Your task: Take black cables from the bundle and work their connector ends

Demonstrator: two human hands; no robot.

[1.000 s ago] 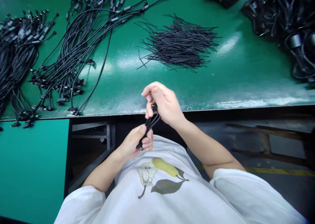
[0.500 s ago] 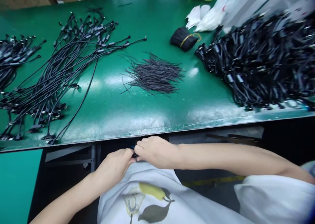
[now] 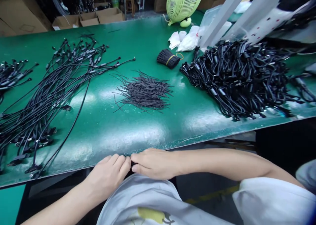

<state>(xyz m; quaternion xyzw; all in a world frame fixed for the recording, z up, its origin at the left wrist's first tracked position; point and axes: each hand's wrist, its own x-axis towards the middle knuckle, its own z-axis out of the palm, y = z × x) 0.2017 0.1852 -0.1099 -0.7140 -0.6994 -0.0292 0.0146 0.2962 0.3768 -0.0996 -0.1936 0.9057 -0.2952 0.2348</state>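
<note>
My left hand [image 3: 108,175] and my right hand [image 3: 153,164] meet fingertip to fingertip just below the front edge of the green table [image 3: 128,136], above my white shirt. Both have their fingers curled and pressed together. A sliver of something dark shows between them; what they hold is hidden. On the table beyond them lies a loose pile of thin black ties [image 3: 144,93]. A fan of straight black cables with connectors [image 3: 56,86] spreads at the left. A big tangled heap of black cables [image 3: 242,76] lies at the right.
A small banded bundle of black ties [image 3: 168,58] lies near white bags [image 3: 185,39]. A green desk fan [image 3: 182,2] stands at the far edge. Cardboard boxes [image 3: 89,17] sit behind the table. More cables [image 3: 12,73] lie at the far left.
My hands dropped from the table edge to my lap and closed together, hiding the folded black cable they held. My view lifted, showing the far side of the table.
</note>
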